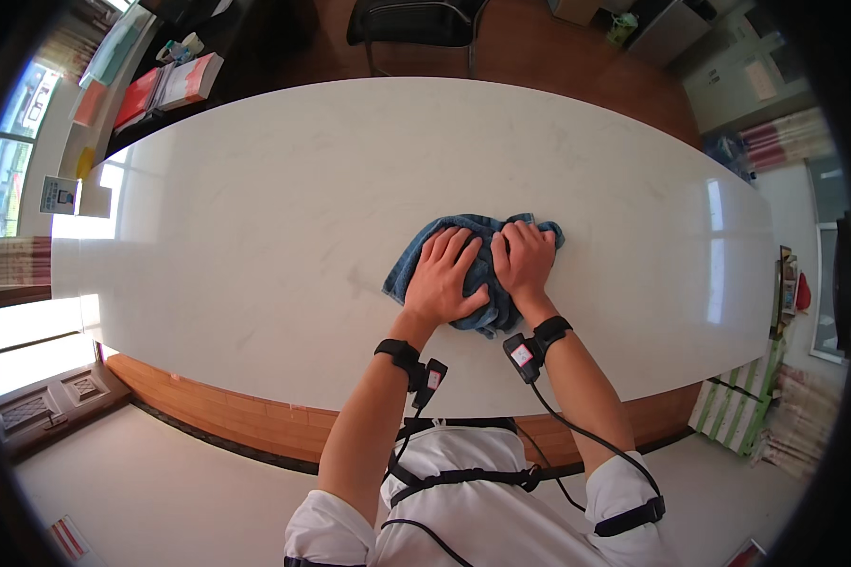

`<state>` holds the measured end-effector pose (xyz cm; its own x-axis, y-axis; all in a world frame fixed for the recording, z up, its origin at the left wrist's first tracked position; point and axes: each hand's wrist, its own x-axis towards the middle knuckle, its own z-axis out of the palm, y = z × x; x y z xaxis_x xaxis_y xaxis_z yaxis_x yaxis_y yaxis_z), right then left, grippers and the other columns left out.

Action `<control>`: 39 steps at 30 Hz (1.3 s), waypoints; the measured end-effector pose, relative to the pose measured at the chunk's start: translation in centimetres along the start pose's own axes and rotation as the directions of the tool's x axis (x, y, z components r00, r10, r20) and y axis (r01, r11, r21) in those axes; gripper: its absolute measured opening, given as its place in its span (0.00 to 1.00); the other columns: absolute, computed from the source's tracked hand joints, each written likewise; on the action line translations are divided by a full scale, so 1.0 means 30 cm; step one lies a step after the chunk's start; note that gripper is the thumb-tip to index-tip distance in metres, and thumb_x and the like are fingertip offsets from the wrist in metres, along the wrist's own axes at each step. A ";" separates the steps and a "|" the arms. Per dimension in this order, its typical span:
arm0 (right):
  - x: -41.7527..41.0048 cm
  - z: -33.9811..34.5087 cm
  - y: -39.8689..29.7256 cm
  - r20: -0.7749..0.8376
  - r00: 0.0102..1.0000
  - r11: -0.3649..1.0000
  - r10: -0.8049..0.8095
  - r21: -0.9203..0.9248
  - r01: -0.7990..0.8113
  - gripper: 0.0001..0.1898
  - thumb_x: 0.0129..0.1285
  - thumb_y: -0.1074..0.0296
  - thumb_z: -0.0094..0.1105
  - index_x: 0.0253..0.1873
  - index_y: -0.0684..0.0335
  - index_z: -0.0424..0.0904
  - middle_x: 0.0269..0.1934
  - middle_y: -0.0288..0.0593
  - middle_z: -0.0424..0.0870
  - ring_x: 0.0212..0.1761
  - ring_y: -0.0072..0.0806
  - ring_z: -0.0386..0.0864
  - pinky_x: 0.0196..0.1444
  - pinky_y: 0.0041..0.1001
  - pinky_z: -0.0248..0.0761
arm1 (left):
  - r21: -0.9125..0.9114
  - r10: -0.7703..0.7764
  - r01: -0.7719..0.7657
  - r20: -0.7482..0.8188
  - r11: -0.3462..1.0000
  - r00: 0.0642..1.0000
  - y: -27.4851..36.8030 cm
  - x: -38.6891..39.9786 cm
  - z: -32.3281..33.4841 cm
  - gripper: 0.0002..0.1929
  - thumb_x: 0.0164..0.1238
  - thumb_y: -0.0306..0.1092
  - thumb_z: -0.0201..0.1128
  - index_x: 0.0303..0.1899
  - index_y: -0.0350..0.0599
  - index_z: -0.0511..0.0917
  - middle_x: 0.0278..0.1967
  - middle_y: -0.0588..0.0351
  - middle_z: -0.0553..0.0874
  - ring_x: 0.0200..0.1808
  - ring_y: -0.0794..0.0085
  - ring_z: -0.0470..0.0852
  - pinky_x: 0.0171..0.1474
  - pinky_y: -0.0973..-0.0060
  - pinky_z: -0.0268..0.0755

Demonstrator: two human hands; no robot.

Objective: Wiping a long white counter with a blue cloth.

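A crumpled blue terry cloth point(488, 273) lies on the glossy white tabletop point(269, 234), right of its middle. Flat on the cloth's left part rests my left hand point(441, 280), its fingers spread and pointing away from me, the thumb out to the right. My right hand point(525, 261) grips the cloth's right part with curled fingers, and a fold of cloth sticks out past its fingertips. Both palms are hidden, as is the cloth beneath them. Faint smudges show on the tabletop left of the cloth.
A black chair point(418, 25) stands beyond the table's far edge. Red and white books point(174, 85) lie on a dark surface at the upper left. A small sign point(60, 195) is at the left edge. Cabled black devices point(521, 354) are strapped to both wrists.
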<state>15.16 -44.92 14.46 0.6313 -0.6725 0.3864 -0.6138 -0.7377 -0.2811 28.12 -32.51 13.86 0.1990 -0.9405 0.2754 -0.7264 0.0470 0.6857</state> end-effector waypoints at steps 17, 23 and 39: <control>0.232 0.084 0.069 -0.140 0.990 0.998 0.007 0.056 0.001 0.11 0.65 0.62 0.60 0.28 0.56 0.76 0.26 0.34 0.79 0.31 0.34 0.77 0.40 0.36 0.61 | 0.057 -0.054 0.061 -0.112 0.997 0.992 -0.051 0.219 -0.006 0.35 0.55 0.46 0.65 0.65 0.39 0.75 0.66 0.43 0.76 0.70 0.46 0.71 0.75 0.52 0.58; 0.179 0.072 0.042 -0.147 0.989 0.999 0.004 0.049 0.003 0.12 0.67 0.60 0.60 0.29 0.56 0.76 0.27 0.35 0.78 0.33 0.34 0.75 0.42 0.37 0.61 | 0.063 -0.076 0.085 -0.137 0.994 0.988 -0.026 0.166 0.003 0.35 0.55 0.45 0.64 0.66 0.38 0.74 0.67 0.42 0.76 0.71 0.45 0.70 0.75 0.51 0.58; -0.187 -0.009 -0.148 -0.156 0.977 0.987 0.148 -0.031 -0.155 0.11 0.70 0.61 0.57 0.32 0.56 0.75 0.29 0.35 0.76 0.35 0.35 0.74 0.45 0.38 0.60 | -0.010 0.044 -0.044 -0.017 0.999 0.999 0.026 -0.150 -0.025 0.36 0.57 0.49 0.64 0.66 0.38 0.74 0.67 0.42 0.75 0.71 0.45 0.69 0.77 0.48 0.56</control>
<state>14.22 -37.84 13.79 0.4520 -0.7567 0.4724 -0.7185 -0.6227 -0.3099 27.15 -28.00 13.66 0.1779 -0.9318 0.3164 -0.7281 0.0916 0.6793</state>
